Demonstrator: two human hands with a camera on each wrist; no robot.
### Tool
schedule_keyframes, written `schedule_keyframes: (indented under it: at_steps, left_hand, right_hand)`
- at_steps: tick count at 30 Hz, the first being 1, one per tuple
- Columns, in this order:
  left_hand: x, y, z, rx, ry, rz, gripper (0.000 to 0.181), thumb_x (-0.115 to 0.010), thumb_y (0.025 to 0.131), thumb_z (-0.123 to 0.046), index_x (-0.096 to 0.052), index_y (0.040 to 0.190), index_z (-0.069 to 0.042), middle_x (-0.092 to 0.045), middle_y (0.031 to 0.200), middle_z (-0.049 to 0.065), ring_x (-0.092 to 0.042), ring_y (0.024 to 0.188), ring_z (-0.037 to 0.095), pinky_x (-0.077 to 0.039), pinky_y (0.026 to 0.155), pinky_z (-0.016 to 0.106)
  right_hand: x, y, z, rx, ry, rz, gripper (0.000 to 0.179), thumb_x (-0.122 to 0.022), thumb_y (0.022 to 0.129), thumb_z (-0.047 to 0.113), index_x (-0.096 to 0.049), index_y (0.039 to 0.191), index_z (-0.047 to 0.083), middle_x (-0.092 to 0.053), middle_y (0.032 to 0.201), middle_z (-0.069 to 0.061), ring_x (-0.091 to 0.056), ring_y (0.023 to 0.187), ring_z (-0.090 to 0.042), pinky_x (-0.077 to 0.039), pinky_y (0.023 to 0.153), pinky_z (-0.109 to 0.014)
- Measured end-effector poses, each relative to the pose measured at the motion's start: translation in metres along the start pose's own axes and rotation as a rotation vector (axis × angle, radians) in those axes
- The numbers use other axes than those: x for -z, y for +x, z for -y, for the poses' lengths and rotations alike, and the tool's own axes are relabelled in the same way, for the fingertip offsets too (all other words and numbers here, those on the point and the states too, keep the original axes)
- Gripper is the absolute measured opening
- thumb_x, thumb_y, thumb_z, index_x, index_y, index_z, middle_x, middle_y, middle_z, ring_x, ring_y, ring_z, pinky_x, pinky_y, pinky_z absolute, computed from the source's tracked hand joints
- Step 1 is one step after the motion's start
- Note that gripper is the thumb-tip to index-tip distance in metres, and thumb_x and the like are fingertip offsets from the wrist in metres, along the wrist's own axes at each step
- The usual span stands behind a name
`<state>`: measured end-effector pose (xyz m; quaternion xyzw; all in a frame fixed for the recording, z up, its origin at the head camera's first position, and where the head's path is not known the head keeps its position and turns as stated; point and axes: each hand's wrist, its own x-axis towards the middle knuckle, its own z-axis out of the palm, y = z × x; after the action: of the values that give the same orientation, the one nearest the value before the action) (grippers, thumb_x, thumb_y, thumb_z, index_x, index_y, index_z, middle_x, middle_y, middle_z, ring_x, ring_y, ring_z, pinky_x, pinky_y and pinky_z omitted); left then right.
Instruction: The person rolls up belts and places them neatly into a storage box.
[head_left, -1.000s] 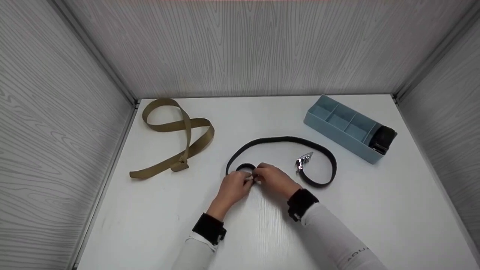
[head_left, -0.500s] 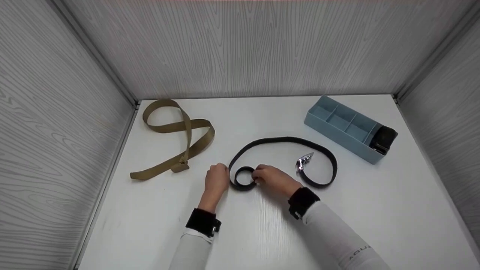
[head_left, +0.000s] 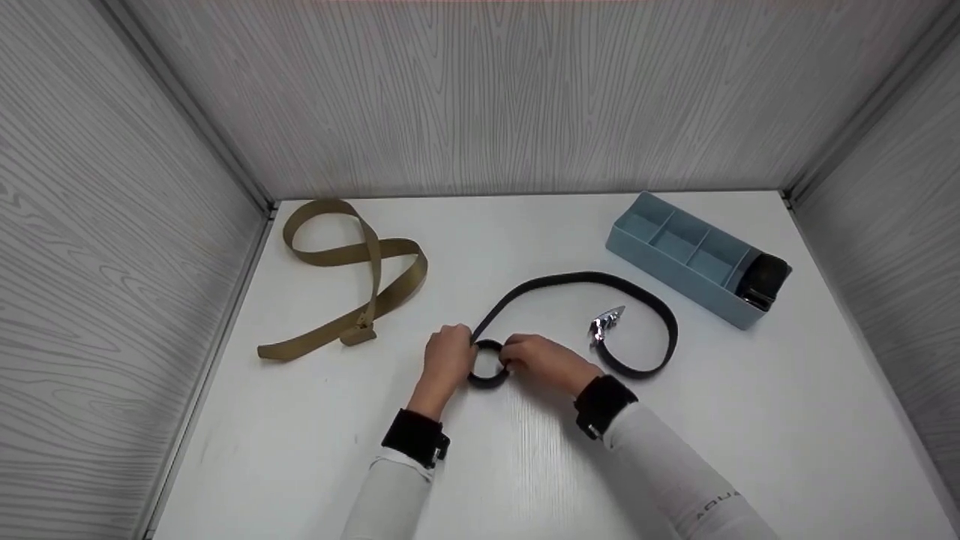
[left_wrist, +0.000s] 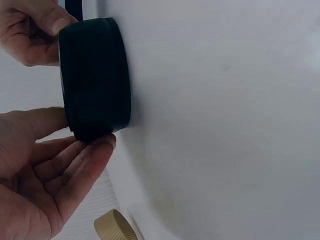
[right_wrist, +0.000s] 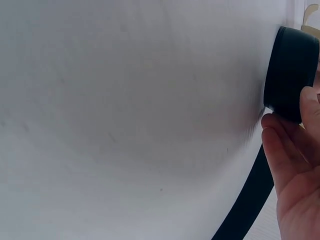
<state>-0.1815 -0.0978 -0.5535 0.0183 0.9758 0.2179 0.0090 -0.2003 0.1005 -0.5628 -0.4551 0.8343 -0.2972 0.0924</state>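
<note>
Hands (head_left: pixel 448 355) (head_left: pixel 549 363) pinch the black belt coil (left_wrist: pixel 96 77) from opposite sides.

Both hands pinch, close but apart.
Left hand (head_left: pixel 448 358): thumb opposite fingers, left forearm (head_left: pixel 388 495) slanting forward and inward. Right hand (head_left: pixel 547 361): thumb opposite fingers, right forearm (head_left: pixel 671 465) angled inward more sharply.

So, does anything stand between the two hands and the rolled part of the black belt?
Nothing visible does: the left hand and the right hand both hold the rolled part of the black belt directly, from opposite sides. The tan belt and the blue box lie apart from them.
</note>
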Motion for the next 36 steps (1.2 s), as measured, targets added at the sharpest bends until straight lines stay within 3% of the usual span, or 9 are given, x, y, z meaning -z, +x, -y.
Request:
schedule_keyframes:
  at_steps: [4,7,12,15,19,22,27,31,36]
  left_hand:
    - [-0.005,-0.001,0.000,-0.048,0.050,-0.059,0.012,-0.067,0.081,0.001,-0.067,0.070,-0.004,-0.066,0.068,0.011,-0.066,0.064,0.029,-0.050,0.056,0.040]
    - [-0.007,-0.003,0.001,-0.053,0.016,-0.088,0.009,-0.067,0.077,0.003,-0.066,0.070,-0.003,-0.065,0.066,0.011,-0.065,0.061,0.028,-0.050,0.054,0.040]
    - [-0.011,-0.007,0.003,-0.022,-0.047,-0.101,0.010,-0.070,0.075,0.000,-0.062,0.070,-0.003,-0.064,0.067,0.012,-0.064,0.063,0.031,-0.049,0.056,0.043]
    - [-0.012,-0.008,0.001,-0.016,-0.071,-0.101,0.012,-0.071,0.074,0.001,-0.060,0.069,-0.003,-0.063,0.066,0.012,-0.064,0.063,0.031,-0.049,0.057,0.043]
    - [-0.012,-0.007,-0.002,-0.038,-0.085,-0.085,0.012,-0.070,0.073,0.001,-0.059,0.073,-0.002,-0.061,0.070,0.012,-0.063,0.065,0.031,-0.050,0.059,0.042]
    - [-0.012,-0.006,-0.003,-0.061,-0.074,-0.047,0.009,-0.070,0.078,-0.001,-0.061,0.077,-0.001,-0.059,0.073,0.011,-0.062,0.068,0.030,-0.049,0.060,0.041]
    - [-0.011,-0.004,-0.002,-0.085,0.004,0.009,0.016,-0.069,0.088,-0.012,-0.065,0.075,-0.003,-0.063,0.070,0.010,-0.063,0.065,0.027,-0.048,0.056,0.039]
    - [-0.008,0.000,-0.002,-0.092,0.092,0.036,0.018,-0.070,0.088,-0.015,-0.066,0.073,-0.006,-0.065,0.069,0.008,-0.063,0.062,0.026,-0.048,0.055,0.039]
    - [-0.008,0.001,-0.004,-0.107,0.113,0.044,0.014,-0.067,0.084,-0.007,-0.064,0.070,-0.006,-0.065,0.069,0.010,-0.064,0.063,0.028,-0.049,0.055,0.041]
  right_hand:
    - [-0.004,-0.003,0.000,-0.059,0.050,-0.033,0.013,-0.063,0.092,0.000,-0.070,0.099,0.007,-0.065,0.101,-0.002,-0.059,0.097,-0.015,-0.046,0.088,-0.031]
    - [-0.006,-0.007,0.001,-0.173,0.183,-0.046,0.020,-0.063,0.093,0.003,-0.067,0.112,0.005,-0.066,0.108,-0.004,-0.061,0.099,-0.016,-0.047,0.088,-0.033]
    - [-0.015,-0.007,0.008,-0.426,0.357,-0.143,0.040,-0.068,0.093,0.013,-0.054,0.129,0.000,-0.064,0.112,-0.012,-0.067,0.084,-0.018,-0.053,0.073,-0.033]
    - [-0.026,-0.003,0.014,-0.485,0.352,-0.254,0.033,-0.068,0.093,0.015,-0.058,0.118,-0.004,-0.064,0.100,-0.012,-0.067,0.072,-0.019,-0.054,0.063,-0.031]
    - [-0.038,0.001,0.021,-0.501,0.244,-0.368,0.024,-0.067,0.091,0.009,-0.063,0.110,-0.005,-0.062,0.090,-0.009,-0.062,0.077,-0.018,-0.051,0.069,-0.031]
    - [-0.041,0.002,0.023,-0.487,0.162,-0.399,0.023,-0.064,0.089,0.005,-0.065,0.111,-0.004,-0.061,0.090,-0.009,-0.058,0.082,-0.020,-0.048,0.075,-0.035]
    - [-0.038,0.004,0.023,-0.434,0.106,-0.343,0.026,-0.059,0.090,0.001,-0.066,0.116,-0.003,-0.059,0.093,-0.009,-0.057,0.084,-0.023,-0.048,0.077,-0.038]
    - [-0.035,0.005,0.019,-0.418,0.130,-0.301,0.029,-0.057,0.092,0.000,-0.066,0.120,-0.001,-0.057,0.093,-0.010,-0.056,0.085,-0.023,-0.047,0.079,-0.038]
    - [-0.032,0.004,0.016,-0.451,0.184,-0.289,0.029,-0.058,0.095,0.003,-0.062,0.123,-0.004,-0.059,0.095,-0.009,-0.056,0.084,-0.019,-0.047,0.078,-0.035]
